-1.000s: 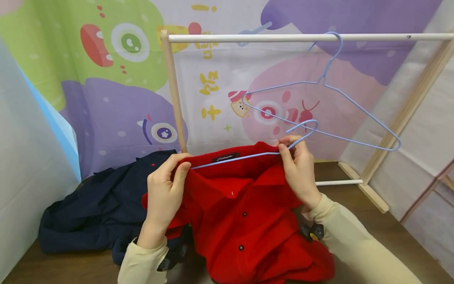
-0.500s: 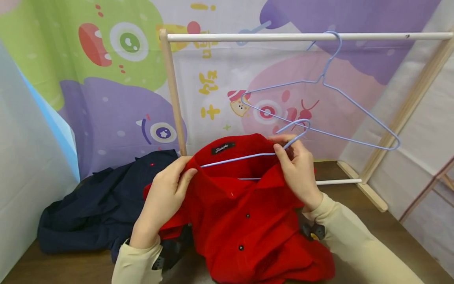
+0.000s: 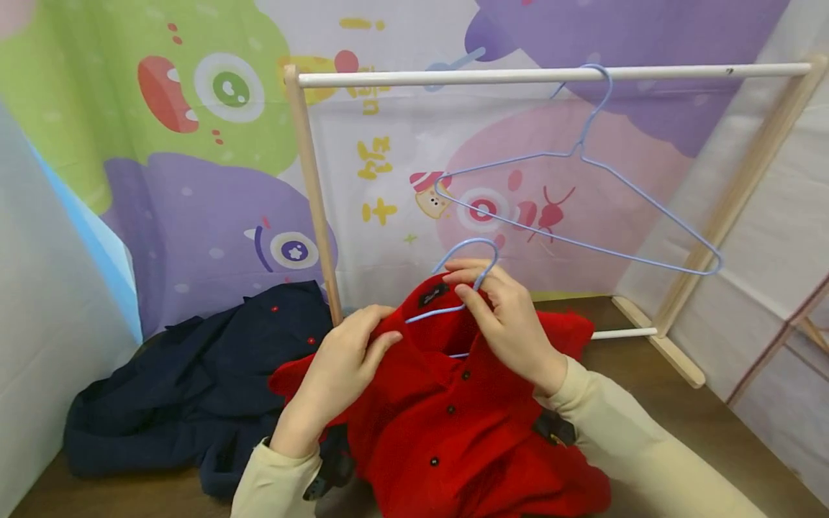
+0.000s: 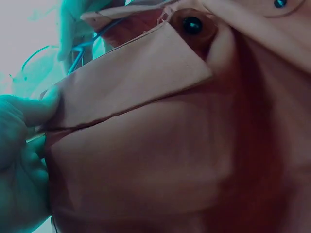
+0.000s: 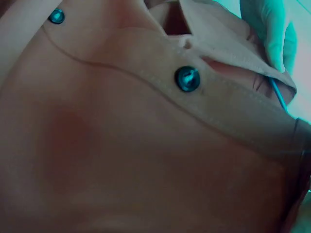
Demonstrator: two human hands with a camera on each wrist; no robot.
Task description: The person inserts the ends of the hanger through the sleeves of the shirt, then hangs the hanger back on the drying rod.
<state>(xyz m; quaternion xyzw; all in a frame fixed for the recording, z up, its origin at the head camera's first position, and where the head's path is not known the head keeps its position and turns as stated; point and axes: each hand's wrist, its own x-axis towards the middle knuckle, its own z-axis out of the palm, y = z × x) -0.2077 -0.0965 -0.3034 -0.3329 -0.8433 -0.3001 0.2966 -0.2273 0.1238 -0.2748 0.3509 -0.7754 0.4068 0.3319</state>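
A red buttoned shirt (image 3: 447,432) lies before me in the head view, a blue wire hanger (image 3: 435,314) inside its collar. My left hand (image 3: 343,367) pinches the left side of the collar between thumb and fingers. On the other side my right hand (image 3: 508,324) holds the hanger near the base of its hook, by the collar's right edge. The hook stands up above the collar label. Most of the hanger is hidden in the shirt. In the left wrist view, the left hand (image 4: 22,126) grips the collar flap (image 4: 131,77). Shirt buttons (image 5: 187,79) fill part of the right wrist view.
A wooden rack with a white rail (image 3: 440,77) stands behind the shirt. Another blue hanger (image 3: 576,152) hangs from the rail. A dark navy garment (image 3: 175,388) lies bunched on the brown table (image 3: 686,446) at the left. A printed curtain (image 3: 227,237) backs the scene.
The right hand has moved left with the hanger, bringing its hook closer to the left hand. The left hand has shifted right with the collar, whose opening is now narrower.
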